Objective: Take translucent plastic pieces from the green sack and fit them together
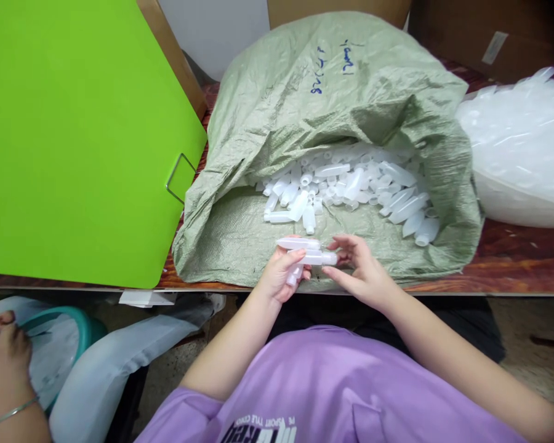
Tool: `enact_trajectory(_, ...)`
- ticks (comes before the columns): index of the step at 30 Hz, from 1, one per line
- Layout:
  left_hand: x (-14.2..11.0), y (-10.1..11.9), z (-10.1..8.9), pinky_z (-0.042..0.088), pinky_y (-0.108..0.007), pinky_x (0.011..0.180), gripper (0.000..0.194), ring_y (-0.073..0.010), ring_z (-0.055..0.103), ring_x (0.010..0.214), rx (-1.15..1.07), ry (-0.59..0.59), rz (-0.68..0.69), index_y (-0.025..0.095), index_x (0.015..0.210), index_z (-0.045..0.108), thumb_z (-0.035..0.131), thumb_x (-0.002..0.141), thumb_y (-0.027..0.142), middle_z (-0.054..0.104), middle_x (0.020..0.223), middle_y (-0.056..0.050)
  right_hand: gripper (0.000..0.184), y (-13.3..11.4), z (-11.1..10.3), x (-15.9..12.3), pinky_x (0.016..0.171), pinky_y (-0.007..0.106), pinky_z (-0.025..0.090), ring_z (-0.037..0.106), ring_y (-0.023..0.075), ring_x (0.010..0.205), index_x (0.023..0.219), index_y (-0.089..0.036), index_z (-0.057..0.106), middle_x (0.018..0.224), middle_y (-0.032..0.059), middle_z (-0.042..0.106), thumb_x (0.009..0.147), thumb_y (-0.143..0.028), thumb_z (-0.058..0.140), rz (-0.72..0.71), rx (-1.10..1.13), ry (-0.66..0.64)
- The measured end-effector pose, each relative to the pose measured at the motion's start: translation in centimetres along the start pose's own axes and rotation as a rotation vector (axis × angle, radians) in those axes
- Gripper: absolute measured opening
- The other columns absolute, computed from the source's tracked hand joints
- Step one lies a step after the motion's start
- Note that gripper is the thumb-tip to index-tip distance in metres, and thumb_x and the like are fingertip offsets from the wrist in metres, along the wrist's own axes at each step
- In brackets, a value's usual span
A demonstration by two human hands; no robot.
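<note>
My left hand (277,271) is closed around a few small translucent plastic bottles (310,256), held just in front of the mouth of a woven sack (240,237). One of them points right, and another tips downward below the palm. Close by on the right, my right hand (357,271) has its thumb and fingers apart around the neck end of that bottle; whether they touch it is hard to see. Inside the sack lies a heap of similar bottles (346,178), several spilled toward its opening.
A green board (87,141) with a wire handle covers the table's left side. A clear bag of white pieces (521,147) stands at right. Cardboard boxes (466,37) are behind. At lower left, another person's hand (4,357) is over a teal basin (85,332).
</note>
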State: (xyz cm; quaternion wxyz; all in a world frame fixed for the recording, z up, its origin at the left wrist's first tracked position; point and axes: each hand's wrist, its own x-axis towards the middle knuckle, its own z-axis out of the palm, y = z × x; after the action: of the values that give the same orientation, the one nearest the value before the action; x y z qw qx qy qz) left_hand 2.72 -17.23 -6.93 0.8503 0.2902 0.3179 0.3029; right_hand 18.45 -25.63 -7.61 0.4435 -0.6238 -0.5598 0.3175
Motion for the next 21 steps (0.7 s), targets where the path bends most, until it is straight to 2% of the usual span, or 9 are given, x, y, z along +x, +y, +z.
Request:
enact_trajectory(4,0.04,0.01,0.03,0.044,-0.017,0.039,0.044,-0.009,0.057,0.052,0.006,0.009,0.011,0.021,0.098,0.044,0.07,0.063,0.017,0.063,0.087,-0.001,0.026,-0.07,-0.52,-0.19,0.062,0.028,0.047,0.058,0.0158,0.068,0.094,-0.021,0.056,0.076,0.003,0.062,0.088,-0.042,0.042,0.025,-0.171,-0.111)
enact_trajectory(6,0.09,0.01,0.02,0.045,-0.018,0.04,0.046,-0.009,0.057,0.051,-0.003,0.039,0.011,0.021,0.098,0.044,0.071,0.062,0.018,0.063,0.082,0.001,0.029,-0.14,-0.6,-0.16,0.065,0.03,0.048,0.059,0.0173,0.071,0.1,-0.02,0.055,0.082,0.0049,0.063,0.088,-0.044,0.043,0.02,-0.202,-0.034)
enact_trajectory(8,0.13,0.0,-0.01,0.044,-0.018,0.04,0.045,-0.0089,0.056,0.05,-0.015,0.055,0.012,0.022,0.1,0.044,0.07,0.063,0.018,0.062,0.078,0.002,0.036,-0.24,-0.56,-0.09,0.073,0.033,0.048,0.06,0.0204,0.084,0.109,-0.019,0.05,0.099,0.0093,0.062,0.083,-0.043,0.052,-0.097,-0.235,0.042)
enact_trajectory(10,0.14,0.0,-0.02,0.044,-0.018,0.04,0.045,-0.0085,0.055,0.049,-0.015,0.055,0.02,0.021,0.101,0.045,0.069,0.063,0.019,0.061,0.075,0.002,0.033,-0.39,-0.48,-0.01,0.075,0.034,0.048,0.06,0.0213,0.086,0.106,-0.019,0.052,0.098,0.0095,0.062,0.082,-0.041,0.054,-0.17,-0.294,0.011)
enact_trajectory(13,0.13,-0.03,0.01,0.044,-0.019,0.039,0.046,-0.0087,0.055,0.047,-0.008,0.062,0.032,0.021,0.102,0.046,0.069,0.063,0.019,0.061,0.074,0.003,0.027,-0.5,-0.41,0.09,0.063,0.032,0.048,0.061,0.0184,0.07,0.092,-0.021,0.056,0.077,0.0049,0.064,0.091,-0.04,0.036,-0.054,-0.332,-0.079)
enact_trajectory(15,0.15,-0.06,0.04,0.044,-0.019,0.038,0.046,-0.0093,0.056,0.047,-0.027,0.078,0.034,0.021,0.102,0.046,0.07,0.063,0.019,0.061,0.073,0.003,0.029,-0.42,-0.38,0.1,0.065,0.032,0.049,0.061,0.0186,0.073,0.102,-0.02,0.053,0.088,0.007,0.064,0.09,-0.042,0.038,-0.051,-0.302,-0.043)
enact_trajectory(17,0.18,-0.08,0.08,0.044,-0.019,0.038,0.046,-0.0094,0.056,0.047,-0.046,0.079,0.041,0.021,0.102,0.046,0.069,0.063,0.02,0.061,0.073,0.003,0.034,-0.34,-0.3,0.05,0.073,0.034,0.049,0.061,0.0206,0.086,0.112,-0.02,0.048,0.101,0.0098,0.061,0.086,-0.041,0.048,-0.162,-0.293,-0.019)
enact_trajectory(19,0.21,-0.1,0.16,0.043,-0.019,0.037,0.046,-0.0092,0.055,0.046,-0.05,0.077,0.048,0.02,0.103,0.046,0.069,0.064,0.02,0.06,0.073,0.002,0.03,-0.36,-0.13,-0.04,0.076,0.034,0.048,0.06,0.0208,0.087,0.11,-0.021,0.049,0.1,0.0091,0.062,0.085,-0.037,0.051,-0.226,-0.298,-0.043)
enact_trajectory(21,0.22,-0.1,0.29,0.043,-0.018,0.037,0.046,-0.0087,0.055,0.045,-0.042,0.091,0.057,0.02,0.102,0.045,0.069,0.063,0.02,0.06,0.073,0.002,0.021,-0.46,0.19,-0.09,0.073,0.032,0.048,0.06,0.019,0.081,0.103,-0.022,0.051,0.09,0.0066,0.063,0.086,-0.034,0.048,-0.181,-0.261,-0.059)
